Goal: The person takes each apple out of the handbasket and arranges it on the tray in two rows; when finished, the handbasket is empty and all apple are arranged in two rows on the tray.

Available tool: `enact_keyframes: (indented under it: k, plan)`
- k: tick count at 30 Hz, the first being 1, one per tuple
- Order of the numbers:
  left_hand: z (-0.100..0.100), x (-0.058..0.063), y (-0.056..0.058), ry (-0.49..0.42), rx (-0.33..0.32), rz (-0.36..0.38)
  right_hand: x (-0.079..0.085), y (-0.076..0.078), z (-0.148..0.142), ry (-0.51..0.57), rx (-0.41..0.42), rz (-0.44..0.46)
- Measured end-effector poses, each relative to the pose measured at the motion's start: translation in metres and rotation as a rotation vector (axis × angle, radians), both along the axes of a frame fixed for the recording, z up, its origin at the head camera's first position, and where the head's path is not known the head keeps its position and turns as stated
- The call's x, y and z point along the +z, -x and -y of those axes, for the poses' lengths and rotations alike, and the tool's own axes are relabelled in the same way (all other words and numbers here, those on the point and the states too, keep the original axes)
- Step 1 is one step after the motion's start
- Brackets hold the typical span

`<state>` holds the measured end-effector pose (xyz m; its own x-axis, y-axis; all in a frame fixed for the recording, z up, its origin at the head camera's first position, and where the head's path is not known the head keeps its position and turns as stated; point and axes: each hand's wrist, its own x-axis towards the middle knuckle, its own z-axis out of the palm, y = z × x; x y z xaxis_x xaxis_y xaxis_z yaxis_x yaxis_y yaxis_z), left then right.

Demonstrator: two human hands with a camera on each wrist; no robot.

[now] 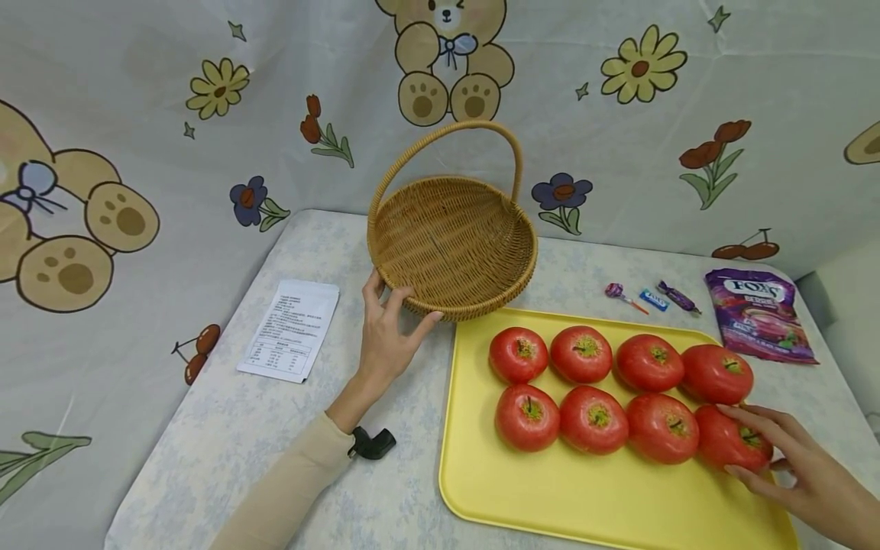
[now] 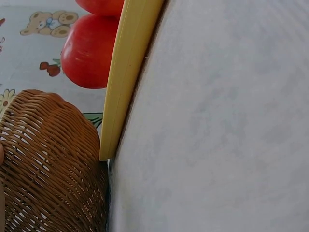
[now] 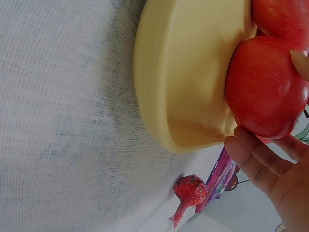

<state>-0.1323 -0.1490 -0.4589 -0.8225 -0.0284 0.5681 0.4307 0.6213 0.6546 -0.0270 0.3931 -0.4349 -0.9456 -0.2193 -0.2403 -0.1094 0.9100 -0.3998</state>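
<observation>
Several red apples (image 1: pixel 595 420) stand in two rows on a yellow tray (image 1: pixel 550 504). At the right end of the near row, my right hand (image 1: pixel 791 466) holds an apple (image 3: pixel 265 87), its thumb and fingers on opposite sides. That apple still sits among the others at tray level. A wicker basket (image 1: pixel 454 237) with a tall arched handle is behind the tray's left end, its hollow facing me. My left hand (image 1: pixel 388 336) grips the basket's near left rim, thumb and fingers spread along it. Only the basket's woven outer side (image 2: pixel 48 164) shows in the left wrist view.
Beyond the tray lie a lollipop (image 1: pixel 624 296), a small blue candy (image 1: pixel 654 299) and a purple-wrapped candy (image 1: pixel 678 297). A purple candy bag (image 1: pixel 760 315) lies at the back right. On the left is a white printed packet (image 1: pixel 290 330). A patterned cloth hangs behind the table.
</observation>
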Motion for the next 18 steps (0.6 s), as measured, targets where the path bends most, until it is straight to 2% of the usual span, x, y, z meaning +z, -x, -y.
enact_keyframes:
  k: [12, 15, 18]
  plan:
    - [0.0003, -0.0004, 0.0033, 0.027, -0.011, 0.012, -0.0005, -0.0038, 0.0017, -0.05, -0.052, 0.043]
    - [0.0005, 0.0, 0.0044, 0.025, -0.025, 0.006, 0.0012, -0.0058, 0.0035, -0.058, -0.066, 0.008]
    - [0.0011, 0.0001, 0.0044, 0.03, -0.029, 0.0, 0.0035, -0.0087, 0.008, -0.049, -0.069, -0.08]
